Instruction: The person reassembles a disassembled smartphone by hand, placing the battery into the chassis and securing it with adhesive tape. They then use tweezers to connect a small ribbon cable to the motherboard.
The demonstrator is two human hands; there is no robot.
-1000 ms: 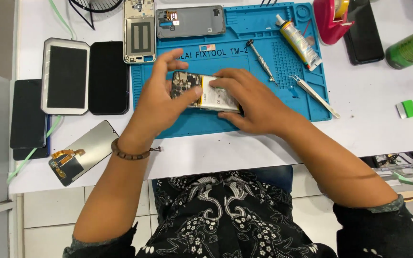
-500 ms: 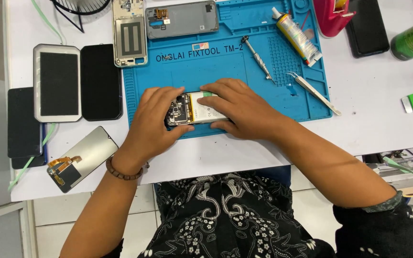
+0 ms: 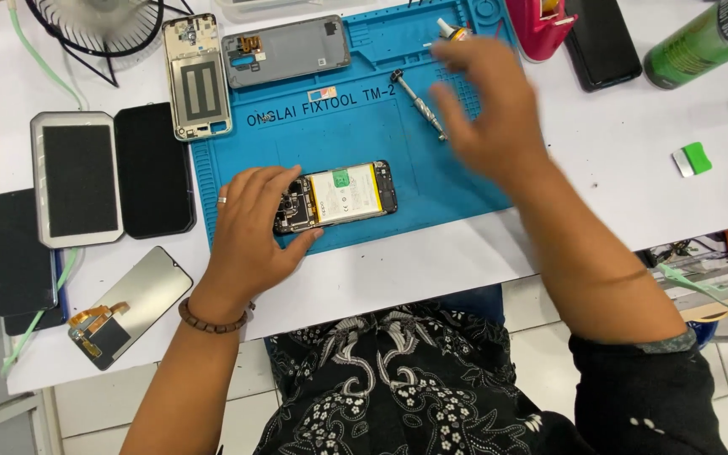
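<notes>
Now we see the opened phone [image 3: 336, 197] lying flat on the blue repair mat [image 3: 465, 181], near the mat's front edge and left of its middle, its long axis running left to right, tilted slightly so the right end sits a little farther from us. Its circuit-board end points left and its battery end right. Our left hand [image 3: 250, 227] rests on that left end, fingers curled over the board and thumb under the near edge, pinching the phone in place. Our right hand [image 3: 490, 114] hovers blurred above the mat's far right part, well apart from the phone, fingers spread and holding nothing we can make out. A screwdriver [image 3: 419, 103] lies on the mat just left of that hand, its long axis slanting away from us toward the left, and a glue tube [image 3: 450, 29] lies at the mat's far edge beyond the fingertips
</notes>
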